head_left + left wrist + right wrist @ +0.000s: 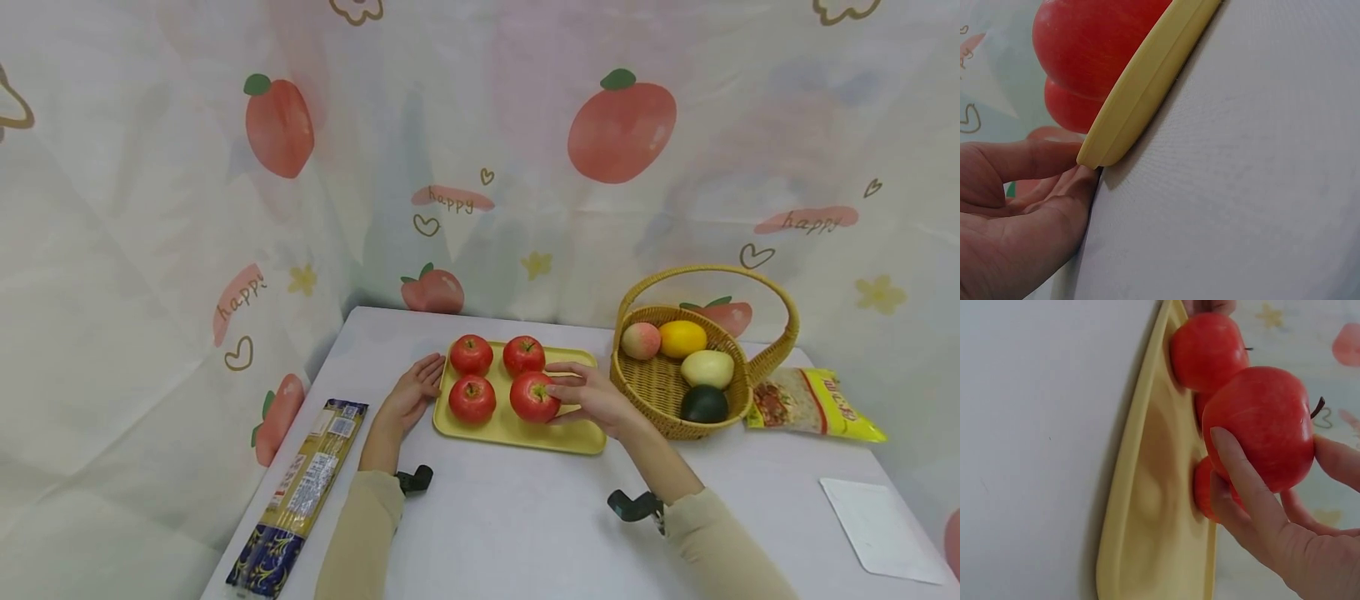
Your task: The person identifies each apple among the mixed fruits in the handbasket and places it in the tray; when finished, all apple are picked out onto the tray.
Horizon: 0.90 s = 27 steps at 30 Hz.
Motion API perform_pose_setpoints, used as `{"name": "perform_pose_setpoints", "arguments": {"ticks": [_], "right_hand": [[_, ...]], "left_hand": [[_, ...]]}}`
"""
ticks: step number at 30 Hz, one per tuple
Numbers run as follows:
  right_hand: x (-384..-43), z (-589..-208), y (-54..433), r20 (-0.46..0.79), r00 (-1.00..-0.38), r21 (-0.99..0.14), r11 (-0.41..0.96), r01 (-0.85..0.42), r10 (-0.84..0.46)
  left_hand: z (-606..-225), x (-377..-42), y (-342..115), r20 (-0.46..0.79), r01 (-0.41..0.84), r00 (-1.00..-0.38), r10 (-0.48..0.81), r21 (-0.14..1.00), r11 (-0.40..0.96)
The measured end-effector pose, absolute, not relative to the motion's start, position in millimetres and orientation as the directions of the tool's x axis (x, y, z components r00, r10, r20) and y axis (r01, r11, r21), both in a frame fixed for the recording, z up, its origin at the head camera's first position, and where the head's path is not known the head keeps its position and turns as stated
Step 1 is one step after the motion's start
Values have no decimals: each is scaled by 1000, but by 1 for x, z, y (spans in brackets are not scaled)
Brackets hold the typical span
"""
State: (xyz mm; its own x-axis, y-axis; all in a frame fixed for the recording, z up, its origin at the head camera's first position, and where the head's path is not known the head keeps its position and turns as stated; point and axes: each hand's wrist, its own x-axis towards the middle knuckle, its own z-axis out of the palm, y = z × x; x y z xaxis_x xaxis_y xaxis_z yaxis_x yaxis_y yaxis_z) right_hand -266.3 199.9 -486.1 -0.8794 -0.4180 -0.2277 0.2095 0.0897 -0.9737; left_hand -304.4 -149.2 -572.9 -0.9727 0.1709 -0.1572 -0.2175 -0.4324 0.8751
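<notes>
My right hand (596, 402) grips a red apple (1263, 428) between thumb and fingers, its stem pointing away from the palm. In the right wrist view that apple is raised over the yellow tray (1119, 487). Three other red apples stand on the tray, one at the near left (472, 400), one at the back left (471, 355) and one at the back right (523, 354). At the tray's left edge is my left hand (411, 392), its fingers extended and the fingertips at the rim, as the left wrist view shows.
Right of the tray stands a wicker basket (675, 427) with a tall handle, holding a peach (641, 341), a yellow fruit (682, 339), a pale fruit (707, 368) and a dark green one (703, 404). Beside it lie a yellow food bag (810, 403) and a white sheet (881, 529); a long noodle packet (300, 492) lies left.
</notes>
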Motion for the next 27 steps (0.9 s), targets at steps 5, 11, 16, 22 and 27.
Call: {"name": "perform_pose_setpoints", "arguments": {"ticks": [5,11,16,22,27], "right_hand": [[-266,-492,193,-261,-885,-965,113,235,-385],[-269,-497,187,-302,-884,-953,131,273,-357],[-270,-501,183,-323,-886,-944,179,277,-333],[-270,-504,183,-318,-916,-930,266,252,-244],[-271,-502,185,-307,-925,-933,264,245,-224]], "left_hand": [[-574,-304,-148,-158,-215,-974,163,873,-438],[-574,-305,-148,-153,-212,-974,168,877,-431],[-574,-306,-148,-156,-211,-975,160,877,-432],[-574,-305,-145,-158,-215,-974,166,875,-433],[-575,-306,-145,-155,-214,-974,168,875,-434]]}}
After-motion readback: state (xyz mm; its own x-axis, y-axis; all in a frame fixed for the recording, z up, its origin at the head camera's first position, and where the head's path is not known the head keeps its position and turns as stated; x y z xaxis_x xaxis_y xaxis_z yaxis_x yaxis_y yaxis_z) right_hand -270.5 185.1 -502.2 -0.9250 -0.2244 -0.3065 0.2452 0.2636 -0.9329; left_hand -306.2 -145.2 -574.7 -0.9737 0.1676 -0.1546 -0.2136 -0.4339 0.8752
